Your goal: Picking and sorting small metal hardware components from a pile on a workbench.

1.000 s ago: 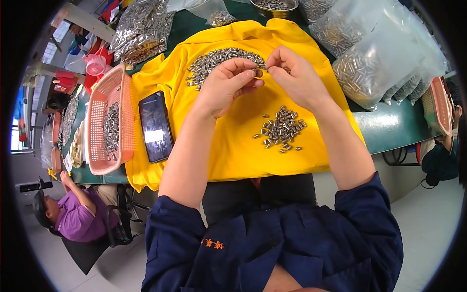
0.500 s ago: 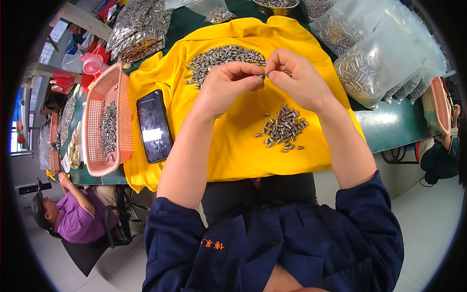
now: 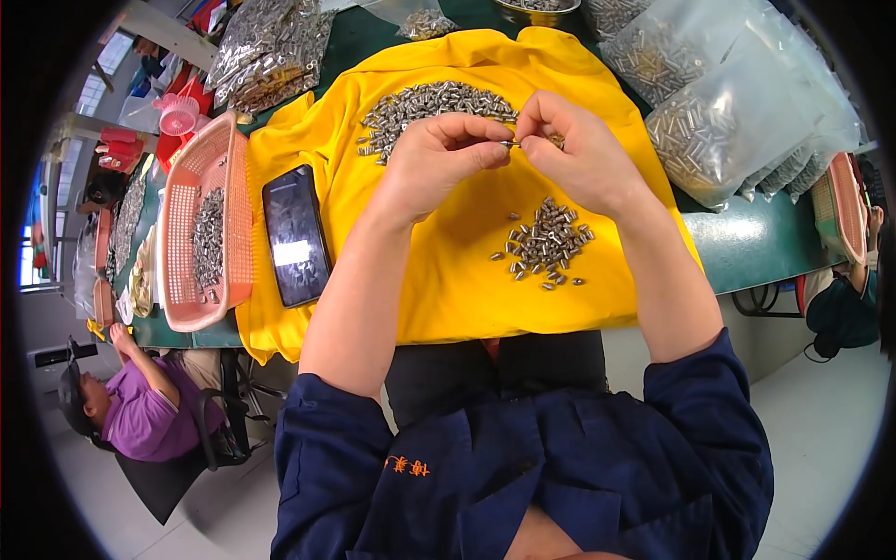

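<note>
Over the yellow cloth [image 3: 448, 299], my left hand [image 3: 443, 161] pinches a small metal part [image 3: 509, 144] between thumb and forefinger. Close beside it, my right hand [image 3: 577, 149] has thumb and forefinger pressed together near that part's end. Something brass-coloured [image 3: 557, 141] shows within the curled fingers of my right hand, too small to name. Behind my hands spreads a large pile of small silver metal parts [image 3: 429, 101]. Between my forearms lies a smaller pile of similar parts [image 3: 551, 241], with a few strays around it.
A black phone [image 3: 297, 238] lies left of my left forearm. Beyond it stands a pink plastic basket [image 3: 238, 252] holding metal parts. Clear bags of metal pieces [image 3: 695, 140] lie at the right, and more bags [image 3: 271, 51] at back left. A co-worker [image 3: 154, 406] sits at far left.
My two hands have drawn slightly apart, and more of the metal part shows between their fingertips. The view has shifted slightly; both piles look the same.
</note>
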A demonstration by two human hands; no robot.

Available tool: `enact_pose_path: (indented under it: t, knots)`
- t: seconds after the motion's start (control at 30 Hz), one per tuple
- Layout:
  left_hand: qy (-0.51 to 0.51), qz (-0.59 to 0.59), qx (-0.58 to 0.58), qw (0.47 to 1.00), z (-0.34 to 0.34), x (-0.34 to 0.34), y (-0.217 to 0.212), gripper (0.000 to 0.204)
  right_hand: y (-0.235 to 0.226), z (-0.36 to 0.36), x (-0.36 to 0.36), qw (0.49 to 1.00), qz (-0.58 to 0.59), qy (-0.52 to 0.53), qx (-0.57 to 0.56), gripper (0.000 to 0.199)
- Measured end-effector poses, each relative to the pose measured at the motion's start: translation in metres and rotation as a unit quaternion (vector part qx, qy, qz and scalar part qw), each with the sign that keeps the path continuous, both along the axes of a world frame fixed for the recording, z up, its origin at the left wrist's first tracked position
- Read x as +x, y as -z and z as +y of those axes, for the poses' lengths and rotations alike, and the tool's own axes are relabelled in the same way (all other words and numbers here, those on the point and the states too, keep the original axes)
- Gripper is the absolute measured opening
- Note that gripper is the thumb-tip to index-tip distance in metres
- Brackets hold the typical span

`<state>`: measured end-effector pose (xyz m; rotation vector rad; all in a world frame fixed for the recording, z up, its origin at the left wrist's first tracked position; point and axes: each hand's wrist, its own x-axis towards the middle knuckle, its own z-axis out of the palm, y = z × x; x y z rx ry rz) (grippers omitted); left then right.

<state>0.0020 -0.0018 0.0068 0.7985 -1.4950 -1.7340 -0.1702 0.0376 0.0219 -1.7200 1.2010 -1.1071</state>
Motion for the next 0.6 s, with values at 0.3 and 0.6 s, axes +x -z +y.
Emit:
enact_pose_path:
  t: [0.3,0.6]
  knots:
    - [-0.002,-0.09,-0.093,0.992,0.0014,-0.0005,-0.0024,0.014,-0.0026,0.0053,0.0061,0.99,0.129,0.023,-0.058,0.012]
    - [-0.009,-0.007,0.0,1.0,-0.0019,0.0001,0.003,0.016,0.0024,-0.0001,0.0037,1.0,0.009,0.028,-0.003,0.006]
